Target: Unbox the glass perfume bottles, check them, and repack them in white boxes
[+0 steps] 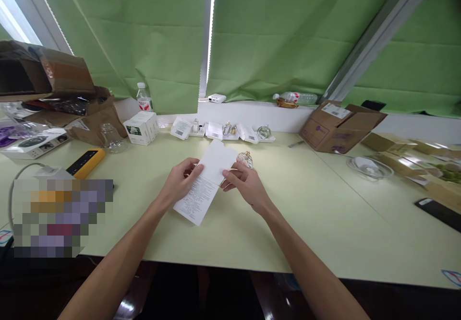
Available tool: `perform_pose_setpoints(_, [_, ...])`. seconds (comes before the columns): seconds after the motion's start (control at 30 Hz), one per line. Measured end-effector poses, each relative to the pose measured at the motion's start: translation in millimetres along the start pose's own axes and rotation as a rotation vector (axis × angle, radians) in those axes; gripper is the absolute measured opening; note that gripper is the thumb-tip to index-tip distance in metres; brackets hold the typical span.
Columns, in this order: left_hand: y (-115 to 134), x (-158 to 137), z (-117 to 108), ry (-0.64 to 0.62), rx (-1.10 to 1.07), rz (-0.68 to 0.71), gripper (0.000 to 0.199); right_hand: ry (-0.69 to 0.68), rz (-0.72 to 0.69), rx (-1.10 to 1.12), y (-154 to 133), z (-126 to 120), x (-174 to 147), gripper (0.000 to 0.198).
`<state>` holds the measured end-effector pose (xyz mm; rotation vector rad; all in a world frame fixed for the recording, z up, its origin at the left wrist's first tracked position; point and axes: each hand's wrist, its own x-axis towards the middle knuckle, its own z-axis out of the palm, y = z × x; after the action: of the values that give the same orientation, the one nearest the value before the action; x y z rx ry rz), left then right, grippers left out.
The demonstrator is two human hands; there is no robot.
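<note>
A white creased card (212, 169), with small printed text on its lower half and a shaped flap at its top end, is tilted above the table. My left hand (183, 181) pinches its left edge, thumb in front and fingers behind. On its right edge, near the crease, my right hand (245, 183) is closed with the thumb on the near face. Just behind my right hand stands a small round ornament-like object with gold parts (246, 158), partly hidden by that hand.
Along the back are white cartons (141, 128), small white packets with little bottles (215, 130), and a cardboard box (334, 125). A yellow power strip (86, 162) and a piled-up cardboard box (65, 75) are at left. A black phone (439, 213) lies at right.
</note>
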<state>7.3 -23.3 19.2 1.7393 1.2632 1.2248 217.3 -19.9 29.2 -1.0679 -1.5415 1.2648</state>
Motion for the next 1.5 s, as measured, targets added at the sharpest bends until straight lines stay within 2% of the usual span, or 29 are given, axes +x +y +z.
perform_pose_setpoints(0.27, [-0.9, 0.1, -0.6, -0.003, -0.016, 0.000, 0.041, 0.049, -0.034, 0.027, -0.3, 4.1, -0.2, 0.055])
perform_pose_setpoints(0.43, [-2.8, 0.5, -0.7, -0.009, -0.016, 0.003, 0.040, 0.015, -0.025, 0.014, 1.0, 2.9, 0.7, 0.047])
perform_pose_setpoints(0.7, [-1.4, 0.2, -0.6, -0.014, 0.000, 0.010, 0.040, -0.016, -0.011, 0.000, 2.0, 2.6, -0.4, 0.046])
perform_pose_setpoints(0.93, [-3.0, 0.7, -0.5, -0.026, 0.007, -0.012, 0.041, 0.024, -0.056, 0.035, 1.2, 4.2, -0.5, 0.058])
perform_pose_setpoints(1.1, [-4.8, 1.1, 0.4, -0.018, 0.006, -0.019, 0.042, 0.026, -0.063, 0.032, 1.8, 3.4, -0.6, 0.057])
perform_pose_setpoints(1.3, [-3.7, 0.6, 0.1, -0.015, 0.001, -0.019, 0.044, 0.016, -0.097, -0.039, 4.6, 2.8, 1.5, 0.038])
perform_pose_setpoints(1.5, [0.1, 0.0, 0.0, -0.010, -0.001, -0.006, 0.045, 0.022, -0.122, -0.044, 5.8, 4.4, 1.9, 0.038])
